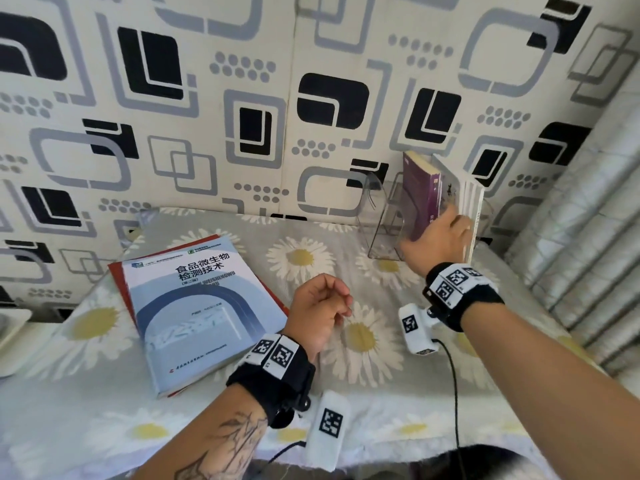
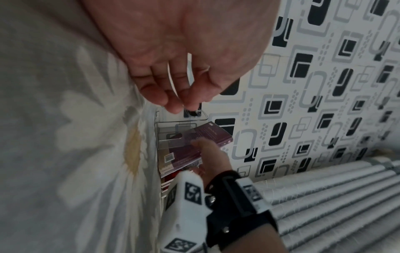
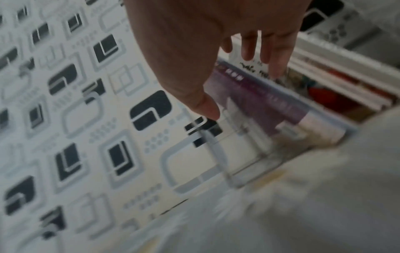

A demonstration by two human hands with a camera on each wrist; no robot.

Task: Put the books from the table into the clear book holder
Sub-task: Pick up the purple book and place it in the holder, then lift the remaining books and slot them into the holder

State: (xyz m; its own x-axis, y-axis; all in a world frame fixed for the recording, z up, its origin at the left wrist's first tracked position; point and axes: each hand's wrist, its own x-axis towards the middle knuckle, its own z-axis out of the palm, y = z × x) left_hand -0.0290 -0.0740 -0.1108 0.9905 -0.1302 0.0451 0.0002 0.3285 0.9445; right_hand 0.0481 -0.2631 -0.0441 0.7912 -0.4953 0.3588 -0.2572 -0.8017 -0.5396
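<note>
The clear book holder [image 1: 381, 220] stands at the table's back right against the wall. A purple book [image 1: 420, 195] stands upright in it, next to several white books [image 1: 467, 195] on its right. My right hand [image 1: 429, 228] holds the purple book low down. The thumb lies on its left cover, and the fingers reach past its spine [image 3: 270, 106] onto the neighbouring white cover. My left hand [image 1: 341, 304] hovers over the middle of the table, loosely curled and holding nothing. A blue-grey book [image 1: 204, 313] lies flat on a red book [image 1: 119, 282] at the left.
The holder's left compartments [image 1: 374, 202] hold nothing. A daisy-print cloth [image 1: 363, 337] covers the table, with the patterned wall right behind it. A silver ribbed surface [image 1: 588, 220] rises on the right. A white tray [image 1: 10, 337] sits at the left edge.
</note>
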